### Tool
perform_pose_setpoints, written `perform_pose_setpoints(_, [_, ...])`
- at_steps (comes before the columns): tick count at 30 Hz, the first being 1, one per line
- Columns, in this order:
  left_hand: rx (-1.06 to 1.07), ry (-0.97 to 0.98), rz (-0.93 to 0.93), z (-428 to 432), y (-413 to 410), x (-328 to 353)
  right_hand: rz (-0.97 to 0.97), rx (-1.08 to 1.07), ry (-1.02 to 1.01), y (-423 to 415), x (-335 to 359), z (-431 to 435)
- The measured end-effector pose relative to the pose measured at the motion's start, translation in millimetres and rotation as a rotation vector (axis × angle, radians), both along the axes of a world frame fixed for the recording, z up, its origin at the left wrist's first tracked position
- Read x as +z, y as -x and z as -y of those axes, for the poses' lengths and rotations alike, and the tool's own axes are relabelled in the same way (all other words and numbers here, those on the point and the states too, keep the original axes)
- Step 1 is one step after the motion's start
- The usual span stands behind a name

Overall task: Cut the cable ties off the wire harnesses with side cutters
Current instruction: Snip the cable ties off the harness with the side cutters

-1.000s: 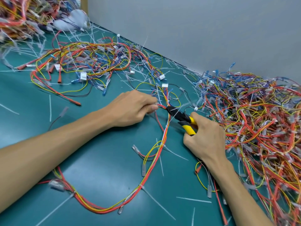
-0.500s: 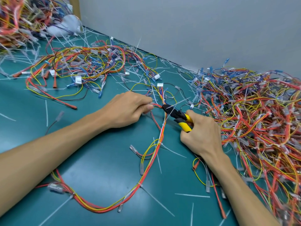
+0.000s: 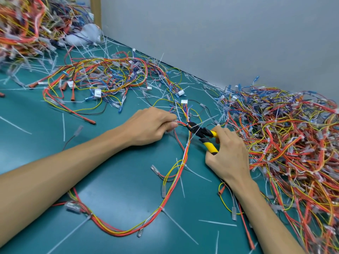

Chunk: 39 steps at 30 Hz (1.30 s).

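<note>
On your smooth teal table (image 3: 117, 180), a thin red-and-yellow wire harness (image 3: 128, 230) loops between your arms. Your left hand (image 3: 148, 127) pinches its wires. Your right hand (image 3: 229, 158) grips the yellow-and-black side cutters (image 3: 200, 132), dark jaws at a pale, stiff cable tie (image 3: 211, 118).

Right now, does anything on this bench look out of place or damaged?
Only litter: cut cable tie tails lie strewn across the green mat around the harness. No damage shows; the right hand holds the side cutters at it.

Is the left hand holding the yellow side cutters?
No, the right hand grips the side cutters, while the left hand pinches the wire harness.
</note>
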<state>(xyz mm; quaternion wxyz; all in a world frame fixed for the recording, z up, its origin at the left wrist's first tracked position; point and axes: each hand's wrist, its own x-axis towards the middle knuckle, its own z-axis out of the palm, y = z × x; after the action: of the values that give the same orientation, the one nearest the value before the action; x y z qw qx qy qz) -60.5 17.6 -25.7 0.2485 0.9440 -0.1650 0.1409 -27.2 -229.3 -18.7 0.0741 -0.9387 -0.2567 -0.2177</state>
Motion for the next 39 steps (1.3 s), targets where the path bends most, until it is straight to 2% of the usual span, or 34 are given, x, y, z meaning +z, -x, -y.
perform_pose_setpoints(5, [-0.004,0.0,-0.004,-0.3,2.2,2.7,-0.037,0.018,-0.045,3.1,1.5,-0.9])
perform_pose_setpoints(24, [-0.001,-0.017,-0.002,-0.2,1.2,1.7,0.021,-0.001,0.004,5.1,1.8,1.3])
perform_pose_setpoints(28, [-0.007,-0.004,0.0,-0.1,0.9,2.0,-0.022,-0.028,0.017,3.2,1.5,1.8])
perform_pose_setpoints(39, [-0.005,0.008,-0.018,-0.4,1.8,1.8,-0.007,-0.032,-0.021,2.7,-0.3,0.4])
